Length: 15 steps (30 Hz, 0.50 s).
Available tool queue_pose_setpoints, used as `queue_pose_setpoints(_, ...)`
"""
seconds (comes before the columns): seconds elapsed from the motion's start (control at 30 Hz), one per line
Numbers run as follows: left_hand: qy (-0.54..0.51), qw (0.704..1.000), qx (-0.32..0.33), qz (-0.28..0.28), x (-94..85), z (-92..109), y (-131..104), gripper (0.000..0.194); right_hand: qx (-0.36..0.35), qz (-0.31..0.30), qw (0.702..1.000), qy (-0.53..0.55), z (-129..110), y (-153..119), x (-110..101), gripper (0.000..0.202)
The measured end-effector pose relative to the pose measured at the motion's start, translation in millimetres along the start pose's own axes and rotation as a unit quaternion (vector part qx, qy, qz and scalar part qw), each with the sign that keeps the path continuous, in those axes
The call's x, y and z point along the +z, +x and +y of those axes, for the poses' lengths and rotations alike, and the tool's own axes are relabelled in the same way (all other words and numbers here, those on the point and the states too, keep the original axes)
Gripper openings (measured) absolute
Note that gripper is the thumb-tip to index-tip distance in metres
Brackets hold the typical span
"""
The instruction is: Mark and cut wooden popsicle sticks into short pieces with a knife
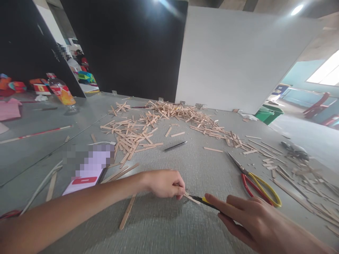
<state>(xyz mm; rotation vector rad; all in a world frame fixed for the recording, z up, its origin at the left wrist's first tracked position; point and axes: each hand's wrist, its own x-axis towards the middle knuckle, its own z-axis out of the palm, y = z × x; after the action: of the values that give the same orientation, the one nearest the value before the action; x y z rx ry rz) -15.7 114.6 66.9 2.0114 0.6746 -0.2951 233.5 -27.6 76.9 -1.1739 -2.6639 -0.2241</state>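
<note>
Low over the grey tabletop, my left hand (166, 184) is closed, pinching a small wooden craft stick (195, 201) whose end sticks out to the right. My right hand (247, 215) grips a slim black-and-yellow utility knife (212, 204), index finger stretched along its top. The knife's dark tip meets the stick just beside my left fingertips; the exact contact is too small to tell. Under my left wrist, another craft stick (127, 213) lies on the table. Scissors (251, 176) with one red and one yellow handle lie just beyond my right hand.
A pile of craft sticks (182, 113) spreads along the back, with a pen (175, 146) before it. More sticks and scraps (304, 190) lie at right. A phone (90, 169) with a cable is at left, a drink bottle (61, 91) farther back. Black and white panels (219, 56) stand behind.
</note>
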Motion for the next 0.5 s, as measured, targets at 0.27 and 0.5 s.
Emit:
queue_pose_setpoints(0.27, 0.026, 0.999, 0.006, 0.029, 5.1, 1.3, -1.3, 0.022, 0.016, -0.017, 1.000, 0.014, -0.2, -1.4, -1.4, 0.045)
queue_pose_setpoints(0.5, 0.042, 0.998, 0.030, 0.040, 7.5, 2.9, -1.2, 0.020, 0.016, -0.013, 0.999, -0.043, -13.3, 17.9, -24.6, 0.035)
